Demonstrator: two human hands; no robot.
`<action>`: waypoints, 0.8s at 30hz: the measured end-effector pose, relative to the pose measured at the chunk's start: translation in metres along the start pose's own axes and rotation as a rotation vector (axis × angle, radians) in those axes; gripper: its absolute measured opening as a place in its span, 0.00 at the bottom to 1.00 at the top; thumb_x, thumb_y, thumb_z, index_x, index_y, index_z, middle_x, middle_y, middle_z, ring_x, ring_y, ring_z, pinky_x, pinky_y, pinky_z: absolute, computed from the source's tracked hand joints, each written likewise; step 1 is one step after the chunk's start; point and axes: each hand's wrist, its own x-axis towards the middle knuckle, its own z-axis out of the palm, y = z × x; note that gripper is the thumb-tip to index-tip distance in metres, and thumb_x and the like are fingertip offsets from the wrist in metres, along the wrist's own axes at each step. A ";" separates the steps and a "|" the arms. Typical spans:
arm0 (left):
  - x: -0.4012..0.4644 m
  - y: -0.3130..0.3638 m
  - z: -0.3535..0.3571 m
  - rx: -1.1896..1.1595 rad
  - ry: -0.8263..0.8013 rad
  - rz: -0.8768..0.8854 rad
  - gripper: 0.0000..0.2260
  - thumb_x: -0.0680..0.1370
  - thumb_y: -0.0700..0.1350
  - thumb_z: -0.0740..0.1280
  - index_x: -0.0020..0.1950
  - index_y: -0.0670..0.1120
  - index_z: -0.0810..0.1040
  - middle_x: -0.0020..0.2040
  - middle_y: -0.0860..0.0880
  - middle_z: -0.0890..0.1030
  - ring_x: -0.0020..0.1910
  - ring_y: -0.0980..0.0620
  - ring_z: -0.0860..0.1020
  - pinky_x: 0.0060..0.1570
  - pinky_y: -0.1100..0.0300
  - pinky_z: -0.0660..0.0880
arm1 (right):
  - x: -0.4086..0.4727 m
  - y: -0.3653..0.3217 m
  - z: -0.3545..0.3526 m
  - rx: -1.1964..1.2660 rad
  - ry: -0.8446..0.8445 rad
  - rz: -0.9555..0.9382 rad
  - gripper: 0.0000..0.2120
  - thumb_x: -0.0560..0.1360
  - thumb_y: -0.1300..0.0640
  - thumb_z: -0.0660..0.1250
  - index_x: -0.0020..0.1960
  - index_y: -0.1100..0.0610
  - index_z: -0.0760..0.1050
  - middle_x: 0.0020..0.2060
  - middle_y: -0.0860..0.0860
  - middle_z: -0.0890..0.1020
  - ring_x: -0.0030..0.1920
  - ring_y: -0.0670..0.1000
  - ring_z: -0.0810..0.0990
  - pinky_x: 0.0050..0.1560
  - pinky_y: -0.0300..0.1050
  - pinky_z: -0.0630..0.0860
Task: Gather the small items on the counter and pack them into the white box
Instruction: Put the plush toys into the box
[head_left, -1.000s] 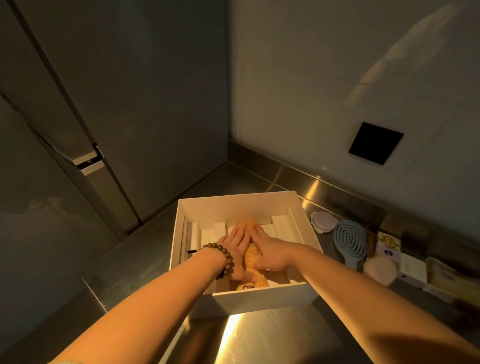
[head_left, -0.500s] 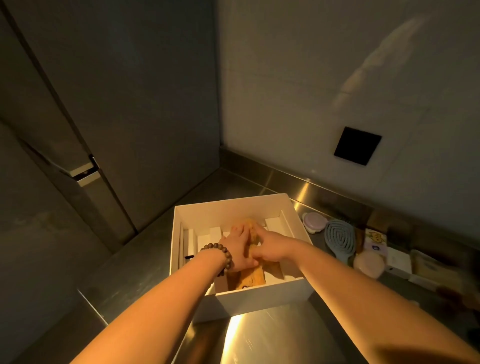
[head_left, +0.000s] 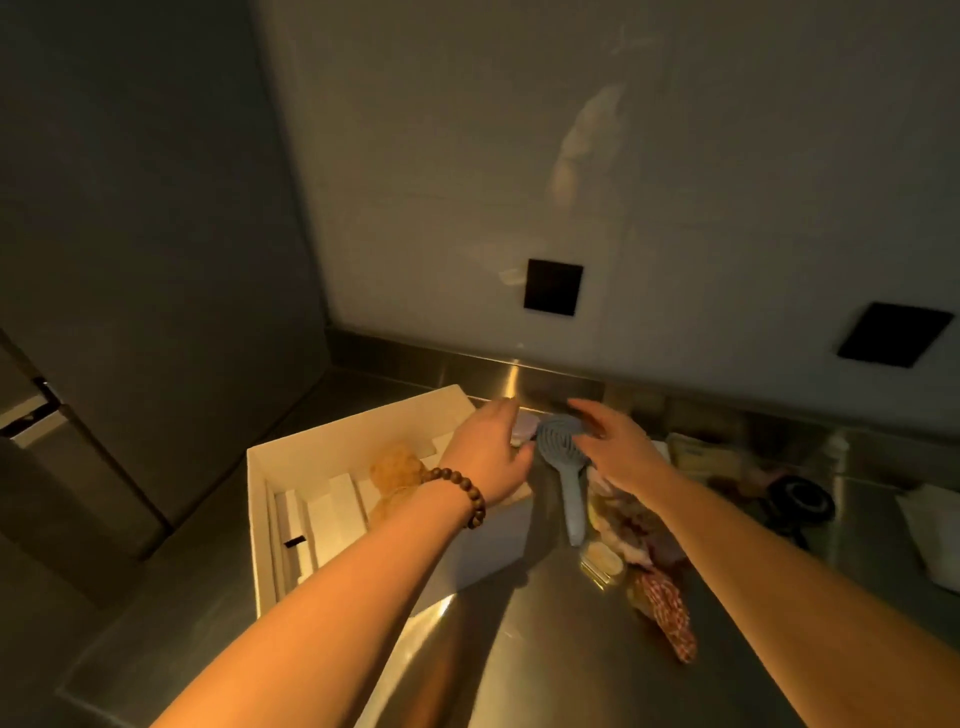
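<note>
I see my left hand (head_left: 485, 447), beaded bracelet (head_left: 460, 491) on the wrist, over the right wall of the white box (head_left: 363, 436), fingers relaxed and holding nothing. My right hand (head_left: 615, 449) hovers just beside it, fingers spread, also holding nothing. Between them lies the blue-grey hairbrush (head_left: 563, 467) on the steel bench (head_left: 545, 649), its head partly under my fingers and its handle pointing toward me. A small lilac-lidded container (head_left: 523, 428) sits half hidden behind my left hand. Inside the box are white inserts and a tan loofah-like piece (head_left: 397, 470). Under my right forearm lies a clutter of packets, with a red patterned pouch (head_left: 670, 613) nearest me. A black round object (head_left: 800, 499) sits further right.
</note>
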 end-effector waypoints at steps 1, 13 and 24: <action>0.002 0.012 0.008 -0.009 -0.021 0.024 0.28 0.75 0.53 0.63 0.72 0.46 0.61 0.70 0.45 0.68 0.67 0.47 0.67 0.65 0.56 0.63 | -0.004 0.012 -0.012 0.004 0.030 0.033 0.23 0.77 0.62 0.64 0.71 0.52 0.67 0.67 0.54 0.73 0.66 0.53 0.72 0.66 0.51 0.70; -0.002 0.075 0.144 -0.058 -0.492 -0.062 0.39 0.72 0.54 0.69 0.76 0.50 0.50 0.76 0.47 0.54 0.74 0.47 0.54 0.70 0.53 0.54 | -0.049 0.142 -0.054 -0.200 -0.179 0.149 0.31 0.74 0.59 0.69 0.74 0.56 0.62 0.74 0.54 0.62 0.73 0.53 0.61 0.71 0.46 0.59; -0.003 0.083 0.185 -0.073 -0.520 0.032 0.46 0.66 0.58 0.74 0.76 0.52 0.52 0.76 0.49 0.53 0.74 0.49 0.51 0.72 0.51 0.51 | -0.056 0.158 -0.045 0.021 -0.101 0.077 0.19 0.70 0.60 0.73 0.59 0.54 0.74 0.53 0.51 0.77 0.54 0.51 0.77 0.54 0.45 0.74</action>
